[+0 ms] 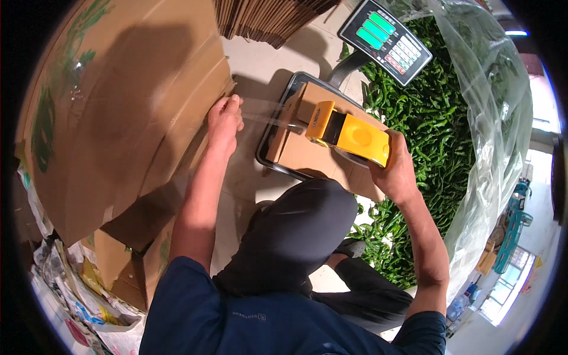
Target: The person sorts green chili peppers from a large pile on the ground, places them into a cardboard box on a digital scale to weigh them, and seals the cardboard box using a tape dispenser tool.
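My right hand grips a yellow packing tape dispenser by its rear end, above the platform scale. A strip of clear tape stretches from the dispenser's front towards my left hand. That hand is closed on the tape's end, near the edge of a large cardboard box at left. Beneath the dispenser, a smaller piece of brown cardboard, apparently a carton, rests on the scale's black-rimmed platform. My right palm is hidden behind the dispenser's back.
A scale display with lit green readouts stands on a post behind the platform. Green chili peppers form a big heap at right, bordered by clear plastic sheeting. Flattened cartons are stacked at the top. Printed sacks lie at lower left.
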Available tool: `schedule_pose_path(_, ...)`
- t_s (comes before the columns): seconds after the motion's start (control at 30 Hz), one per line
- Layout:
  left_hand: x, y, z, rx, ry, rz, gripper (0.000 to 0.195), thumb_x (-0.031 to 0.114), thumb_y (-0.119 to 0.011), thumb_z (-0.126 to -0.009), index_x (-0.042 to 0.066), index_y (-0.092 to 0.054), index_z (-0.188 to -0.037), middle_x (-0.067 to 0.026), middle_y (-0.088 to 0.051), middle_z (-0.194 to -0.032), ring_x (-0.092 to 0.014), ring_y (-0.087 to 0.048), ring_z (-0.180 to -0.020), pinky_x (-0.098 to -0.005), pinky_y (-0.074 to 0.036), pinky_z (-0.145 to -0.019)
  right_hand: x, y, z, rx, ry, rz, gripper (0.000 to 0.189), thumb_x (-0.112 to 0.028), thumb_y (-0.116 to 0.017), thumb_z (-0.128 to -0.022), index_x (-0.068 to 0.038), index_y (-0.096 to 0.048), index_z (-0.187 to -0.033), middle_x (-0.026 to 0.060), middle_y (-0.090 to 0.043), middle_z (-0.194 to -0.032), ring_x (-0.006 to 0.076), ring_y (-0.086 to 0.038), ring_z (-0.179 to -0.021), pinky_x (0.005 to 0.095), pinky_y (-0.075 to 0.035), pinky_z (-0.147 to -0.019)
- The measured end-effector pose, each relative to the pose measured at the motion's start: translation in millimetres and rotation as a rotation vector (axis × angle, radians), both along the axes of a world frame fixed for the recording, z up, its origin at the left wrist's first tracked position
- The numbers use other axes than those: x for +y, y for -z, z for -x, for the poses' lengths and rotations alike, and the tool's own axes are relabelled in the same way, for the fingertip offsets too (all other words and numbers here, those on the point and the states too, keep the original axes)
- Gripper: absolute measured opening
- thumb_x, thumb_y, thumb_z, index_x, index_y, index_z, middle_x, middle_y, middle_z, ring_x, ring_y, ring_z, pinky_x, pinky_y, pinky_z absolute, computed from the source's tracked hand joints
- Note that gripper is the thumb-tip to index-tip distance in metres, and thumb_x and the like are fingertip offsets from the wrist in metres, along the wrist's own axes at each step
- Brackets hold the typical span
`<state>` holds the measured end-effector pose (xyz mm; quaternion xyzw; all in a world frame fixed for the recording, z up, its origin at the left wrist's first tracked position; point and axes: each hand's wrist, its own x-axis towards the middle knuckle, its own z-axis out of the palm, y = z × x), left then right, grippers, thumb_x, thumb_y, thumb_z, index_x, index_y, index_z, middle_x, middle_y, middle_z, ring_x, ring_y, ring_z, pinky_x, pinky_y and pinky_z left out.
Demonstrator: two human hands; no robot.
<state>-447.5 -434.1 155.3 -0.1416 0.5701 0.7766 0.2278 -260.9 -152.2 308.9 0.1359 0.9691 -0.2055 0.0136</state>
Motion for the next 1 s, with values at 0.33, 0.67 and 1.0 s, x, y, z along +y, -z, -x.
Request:
schedule_pose_path(0.33,12.2,82.9,-18.7,0.018,0.032,-0.013,0.019,0.026,-0.061,-0.100,0.008,-0.065,-0.097,0.0067,-0.048,-0.069,-0.005,-0.043,-0.063,-0.0252,-0.036,-0.054,-10.4,-5.2,15.3,-0.010,-0.092,-0.140,0.060,-0.012,-0.081,-0.078,-0.002,-0.044,-0.124,0.0227,-0.059,-0.107,0.0447,-0.064,-0.088,0.0486,-0.054,-0.073)
schedule_pose_path(0.67,68.1,116.2,-46.8,0.272,0.205,0.382,0.039,0.036,-0.059,-0.098,-0.001,-0.068,-0.103,-0.0144,-0.071,-0.088,-0.021,-0.066,-0.082,-0.0354,-0.051,-0.075,-18.8,-10.8,20.0,-0.032,-0.099,-0.198,0.061,-0.011,-0.081,-0.076,-0.002,-0.044,-0.123,0.0215,-0.057,-0.106,0.0454,-0.063,-0.089,0.0488,-0.054,-0.072)
schedule_pose_path(1.0,49.9,105.8,-24.3,0.323,0.173,0.457,0.031,0.031,-0.061,-0.099,0.002,-0.069,-0.105,-0.0155,-0.072,-0.092,-0.022,-0.067,-0.084,-0.0367,-0.051,-0.078,-13.8,-10.7,20.1,-0.031,-0.089,-0.185,0.055,-0.005,-0.076,-0.077,-0.001,-0.045,-0.123,0.0227,-0.061,-0.107,0.0447,-0.065,-0.094,0.0467,-0.055,-0.078)
